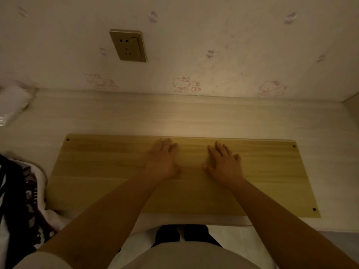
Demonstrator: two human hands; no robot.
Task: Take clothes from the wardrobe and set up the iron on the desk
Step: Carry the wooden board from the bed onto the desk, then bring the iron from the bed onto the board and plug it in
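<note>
Both palms lie flat, fingers straight, gripping nothing: left hand (162, 161) and right hand (223, 162) press the wooden board (97, 171) lying on the desk (174, 115). It looks stiff, smooth, fairly light; I'd lift it by its long edges. No iron shows; patterned clothes (23, 200) sit left.

Board (97, 171) flat on desk (174, 115) at frame centre, both hands (162, 162) (223, 162) on board, clothes (21, 200) lower left, wall socket (128, 45) upper left, package (11, 103) far left.

Left hand (162, 159), right hand (223, 162) flat, palms down
</note>
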